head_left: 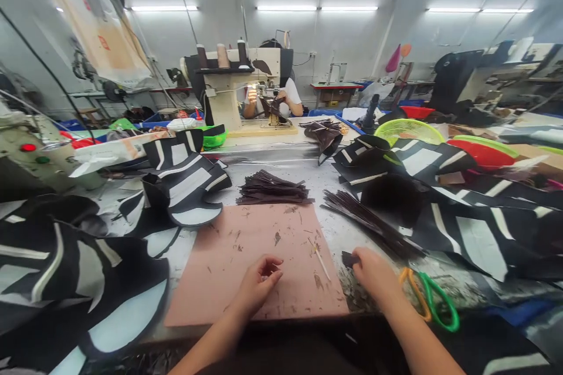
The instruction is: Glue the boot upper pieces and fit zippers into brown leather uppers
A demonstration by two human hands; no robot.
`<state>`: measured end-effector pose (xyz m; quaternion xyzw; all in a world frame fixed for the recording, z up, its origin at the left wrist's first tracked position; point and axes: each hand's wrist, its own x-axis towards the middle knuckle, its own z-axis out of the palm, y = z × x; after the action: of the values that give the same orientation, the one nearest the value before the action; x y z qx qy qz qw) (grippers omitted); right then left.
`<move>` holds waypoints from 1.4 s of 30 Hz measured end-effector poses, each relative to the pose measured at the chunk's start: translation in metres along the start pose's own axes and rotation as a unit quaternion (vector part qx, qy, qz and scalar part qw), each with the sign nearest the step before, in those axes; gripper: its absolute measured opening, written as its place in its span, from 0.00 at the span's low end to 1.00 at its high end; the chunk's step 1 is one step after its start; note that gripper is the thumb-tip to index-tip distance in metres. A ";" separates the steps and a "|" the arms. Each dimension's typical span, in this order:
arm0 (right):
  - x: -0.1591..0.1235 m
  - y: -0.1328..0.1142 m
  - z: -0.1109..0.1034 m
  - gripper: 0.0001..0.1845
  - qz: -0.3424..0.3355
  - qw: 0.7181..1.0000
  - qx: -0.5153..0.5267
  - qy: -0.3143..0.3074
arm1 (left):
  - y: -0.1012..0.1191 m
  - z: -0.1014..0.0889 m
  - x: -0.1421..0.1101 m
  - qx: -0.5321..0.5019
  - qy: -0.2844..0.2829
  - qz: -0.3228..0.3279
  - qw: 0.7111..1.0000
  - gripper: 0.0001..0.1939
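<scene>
My left hand (260, 282) is over the pink board (206, 281), fingers loosely curled, thumb apart, nothing between them. To the right of the board, my right hand (373, 274) pinches a small dark strip piece (349, 259) by its edge, low over the worn table edge. A thin white stick (322, 262) lies on the board between both hands. Behind the board rests a stack of dark strips (273, 187); a second bundle of dark strips (373, 221) lies slantwise beyond my right hand. Scissors with orange and green handles (435, 300) sit beside my right wrist.
Black cut pieces with white strips are heaped at left (118, 281) and at right (479, 234). Across the table, a person works at a sewing machine (229, 91). A yellow-green basket (409, 130) and a red basin (481, 151) stand at back right.
</scene>
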<state>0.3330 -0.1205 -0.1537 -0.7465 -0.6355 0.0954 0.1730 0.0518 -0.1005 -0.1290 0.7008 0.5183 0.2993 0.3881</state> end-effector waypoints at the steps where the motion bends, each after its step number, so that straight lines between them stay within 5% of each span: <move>1: -0.003 -0.001 0.002 0.09 -0.010 1.000 -0.001 0.016 | -0.003 -0.010 0.002 0.030 0.024 0.000 0.999 0.10; 6: -0.017 -0.027 0.021 0.08 -0.147 0.986 0.036 0.070 | -0.017 -0.087 0.025 0.231 0.157 -0.002 0.960 0.12; 11: 0.003 -0.065 0.028 0.20 -0.173 0.984 -0.020 -0.030 | -0.015 -0.142 0.054 0.379 0.186 0.001 0.907 0.24; 14: 0.035 -0.076 0.024 0.19 -0.157 0.985 -0.047 -0.051 | -0.008 -0.133 0.062 0.428 0.149 0.036 0.890 0.24; 19: 0.089 -0.080 0.012 0.16 -0.187 0.977 -0.056 -0.089 | -0.004 -0.083 0.059 0.463 0.043 0.093 0.880 0.23; 25: 0.141 -0.108 0.001 0.08 -0.218 0.971 -0.058 -0.082 | -0.017 -0.058 0.081 0.457 -0.006 0.077 0.886 0.20; 33: 0.197 -0.166 0.025 0.09 -0.233 0.968 -0.047 -0.082 | -0.029 -0.042 0.157 0.411 0.079 0.027 0.908 0.17; 38: 0.202 -0.173 0.039 0.09 -0.251 0.957 -0.017 -0.144 | -0.041 -0.047 0.170 0.385 0.168 -0.045 0.906 0.12; 42: 0.204 -0.179 0.049 0.11 -0.231 0.957 -0.003 -0.174 | -0.044 -0.049 0.170 0.380 0.173 -0.065 0.906 0.11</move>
<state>0.1873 0.1100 -0.1149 -0.5521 -0.8108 0.1791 0.0750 0.0376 0.0813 -0.1385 0.6971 0.6962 0.1704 0.0152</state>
